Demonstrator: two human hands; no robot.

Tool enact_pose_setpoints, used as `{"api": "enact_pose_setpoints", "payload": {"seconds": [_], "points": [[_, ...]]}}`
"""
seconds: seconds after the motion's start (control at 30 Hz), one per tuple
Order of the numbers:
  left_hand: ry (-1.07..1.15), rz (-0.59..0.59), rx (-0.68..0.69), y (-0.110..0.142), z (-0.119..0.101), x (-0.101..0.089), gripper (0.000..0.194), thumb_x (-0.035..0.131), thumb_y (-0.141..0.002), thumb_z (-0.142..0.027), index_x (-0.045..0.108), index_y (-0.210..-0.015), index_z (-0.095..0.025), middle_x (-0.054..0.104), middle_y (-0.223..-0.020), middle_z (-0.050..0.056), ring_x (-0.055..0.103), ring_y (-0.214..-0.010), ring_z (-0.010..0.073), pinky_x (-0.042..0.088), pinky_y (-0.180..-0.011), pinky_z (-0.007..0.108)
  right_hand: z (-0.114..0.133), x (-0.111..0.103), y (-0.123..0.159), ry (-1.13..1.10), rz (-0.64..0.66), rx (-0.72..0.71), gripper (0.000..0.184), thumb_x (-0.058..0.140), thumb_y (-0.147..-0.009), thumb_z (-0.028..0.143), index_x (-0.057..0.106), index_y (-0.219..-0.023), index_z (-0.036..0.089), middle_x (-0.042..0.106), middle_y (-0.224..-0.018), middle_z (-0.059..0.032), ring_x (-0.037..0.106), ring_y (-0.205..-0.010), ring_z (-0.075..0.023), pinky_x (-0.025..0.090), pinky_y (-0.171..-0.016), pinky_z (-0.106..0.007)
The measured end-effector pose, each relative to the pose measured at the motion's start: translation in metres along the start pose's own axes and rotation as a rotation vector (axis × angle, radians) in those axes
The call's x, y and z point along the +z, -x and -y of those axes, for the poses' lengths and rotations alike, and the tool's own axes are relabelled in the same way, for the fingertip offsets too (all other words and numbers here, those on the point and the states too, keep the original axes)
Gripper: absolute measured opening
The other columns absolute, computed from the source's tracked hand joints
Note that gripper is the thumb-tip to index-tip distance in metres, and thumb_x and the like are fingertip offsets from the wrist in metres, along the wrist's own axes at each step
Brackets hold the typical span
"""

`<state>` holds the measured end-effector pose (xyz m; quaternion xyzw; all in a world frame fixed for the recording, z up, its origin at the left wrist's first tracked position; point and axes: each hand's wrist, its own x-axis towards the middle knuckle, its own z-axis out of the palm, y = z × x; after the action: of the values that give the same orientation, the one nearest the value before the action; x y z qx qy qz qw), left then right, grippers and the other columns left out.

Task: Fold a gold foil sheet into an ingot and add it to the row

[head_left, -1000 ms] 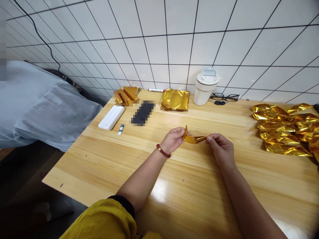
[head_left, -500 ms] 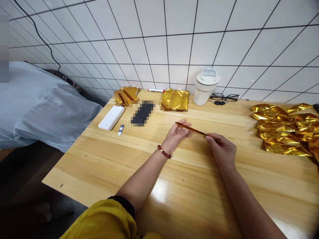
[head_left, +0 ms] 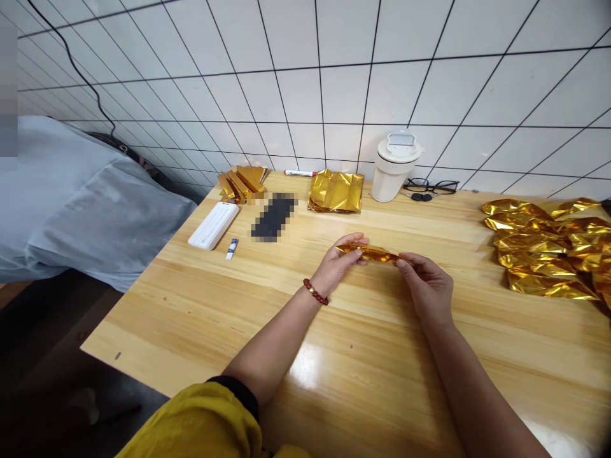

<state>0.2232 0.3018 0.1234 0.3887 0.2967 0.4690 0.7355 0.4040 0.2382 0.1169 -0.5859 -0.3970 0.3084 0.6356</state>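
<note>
A narrow folded strip of gold foil paper is stretched between my two hands above the wooden table. My left hand, with a red bead bracelet at its wrist, grips the strip's left part, thumb in front and fingers behind. My right hand pinches the right end between thumb and fingertips. Behind them lies a stack of flat gold foil sheets. On the right side of the table sits a pile of puffed, folded gold foil pieces.
Along the wall stand a white lidded cup, black-framed glasses and a marker. To the left are folded gold strips, a dark blurred-out object, a white power bank and a small blue-white packet. A person in light clothing is beyond the left edge.
The gold foil strip has turned from edge-on to showing its broad, shiny side. My fingers have shifted slightly around it; both hands stay in nearly the same place.
</note>
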Motion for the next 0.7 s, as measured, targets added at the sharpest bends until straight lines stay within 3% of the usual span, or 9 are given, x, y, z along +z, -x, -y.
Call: {"api": "enact_pose_setpoints", "payload": {"seconds": [0.23,0.47,0.6,0.7], "points": [[-0.033,0.025,0.015,0.0001,0.0016,0.0003,0.043,0.077,-0.077,-0.039,0.07,-0.114,-0.02,0.068,-0.124,0.013,0.063,-0.111,0.0252,0.052,-0.085,0.034,0.0032,-0.0001,0.0002,-0.024,-0.01,0.026,0.024,0.081,-0.069,0.039,0.078,-0.086,0.022,0.074,-0.084,-0.0045,0.066,-0.075,-0.0172,0.055,-0.075,-0.034],[0.019,0.039,0.022,0.0018,-0.0036,0.0017,0.048,0.076,-0.075,-0.03,0.067,-0.121,-0.021,0.065,-0.129,0.013,0.061,-0.117,0.0276,0.05,-0.086,0.035,-0.0006,0.0025,0.0004,0.058,0.122,-0.008,0.03,0.077,-0.073,0.038,0.075,-0.098,0.021,0.059,-0.068,0.0024,0.054,-0.062,-0.0104,0.049,-0.063,-0.026],[0.036,0.043,0.013,0.002,-0.0039,0.0021,0.062,0.077,-0.073,-0.024,0.058,-0.132,-0.023,0.067,-0.128,0.012,0.062,-0.114,0.0249,0.046,-0.095,0.038,-0.0048,0.0031,0.0028,0.081,0.196,-0.041,0.03,0.076,-0.075,0.038,0.076,-0.1,0.021,0.067,-0.077,-0.0005,0.06,-0.07,-0.0128,0.052,-0.071,-0.028],[-0.006,0.079,0.003,0.0024,-0.0036,0.002,0.061,0.078,-0.074,-0.027,0.059,-0.132,-0.021,0.067,-0.126,0.012,0.063,-0.111,0.0231,0.043,-0.101,0.039,-0.0019,0.0016,0.004,0.073,0.29,-0.059,0.028,0.077,-0.076,0.041,0.077,-0.097,0.022,0.074,-0.084,-0.0039,0.066,-0.075,-0.0167,0.055,-0.074,-0.032]]}}
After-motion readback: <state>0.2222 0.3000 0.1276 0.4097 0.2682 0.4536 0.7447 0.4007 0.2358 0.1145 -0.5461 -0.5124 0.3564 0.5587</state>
